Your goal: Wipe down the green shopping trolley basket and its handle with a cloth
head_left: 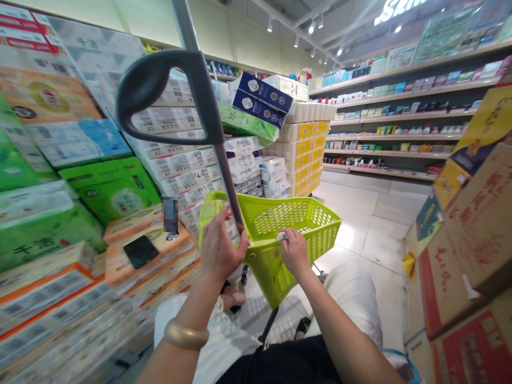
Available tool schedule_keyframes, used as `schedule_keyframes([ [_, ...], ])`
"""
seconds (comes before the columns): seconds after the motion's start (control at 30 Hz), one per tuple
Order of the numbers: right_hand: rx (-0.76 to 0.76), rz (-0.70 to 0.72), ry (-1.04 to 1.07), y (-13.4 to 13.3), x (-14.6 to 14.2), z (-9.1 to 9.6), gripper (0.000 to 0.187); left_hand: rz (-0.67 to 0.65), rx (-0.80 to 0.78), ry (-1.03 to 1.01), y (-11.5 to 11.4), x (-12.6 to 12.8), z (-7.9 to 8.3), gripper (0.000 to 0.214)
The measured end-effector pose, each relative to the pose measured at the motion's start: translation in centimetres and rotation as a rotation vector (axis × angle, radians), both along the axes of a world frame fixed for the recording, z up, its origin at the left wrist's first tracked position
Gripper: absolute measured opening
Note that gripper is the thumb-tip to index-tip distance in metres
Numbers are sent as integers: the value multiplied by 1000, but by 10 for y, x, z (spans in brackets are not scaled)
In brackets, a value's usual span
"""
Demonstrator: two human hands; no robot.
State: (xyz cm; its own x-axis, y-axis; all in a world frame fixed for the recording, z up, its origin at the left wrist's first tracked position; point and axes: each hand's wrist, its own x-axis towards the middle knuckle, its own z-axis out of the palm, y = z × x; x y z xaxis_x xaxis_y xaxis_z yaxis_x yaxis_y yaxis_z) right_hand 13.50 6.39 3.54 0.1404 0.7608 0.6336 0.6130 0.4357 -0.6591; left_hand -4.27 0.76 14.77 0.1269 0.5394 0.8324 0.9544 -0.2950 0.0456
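Observation:
A lime-green shopping cart point(264, 266) with a perforated basket stands between my knees. From it a grey metal pole point(230, 184) rises, tilted, to a dark grey loop handle point(206, 98). My left hand point(220, 242) is curled at the foot of the pole by the basket rim, thumb and fingers on either side; some fingers are hidden. In the fingers of my right hand point(295, 249) is a small white wad, like crumpled tissue point(282, 236), against the basket's near rim. A gold bangle point(186, 335) circles my left wrist.
Stacked tissue packs point(112, 186) fill the left side. A black flat device point(140, 250) lies on an orange pack, beside a small pixelated patch. Cardboard cartons point(480, 213) line the right. Stocked shelves point(400, 114) stand beyond the tiled floor point(360, 234).

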Motion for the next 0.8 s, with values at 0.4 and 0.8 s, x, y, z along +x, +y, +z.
schedule_keyframes([
  [0.4,47,123,-92,-5,-11,2,24,-73,-450,415,5,59,-31,63],
  [0.8,43,139,-87,-6,-15,2,27,-12,-351,559,5,53,-41,21],
])
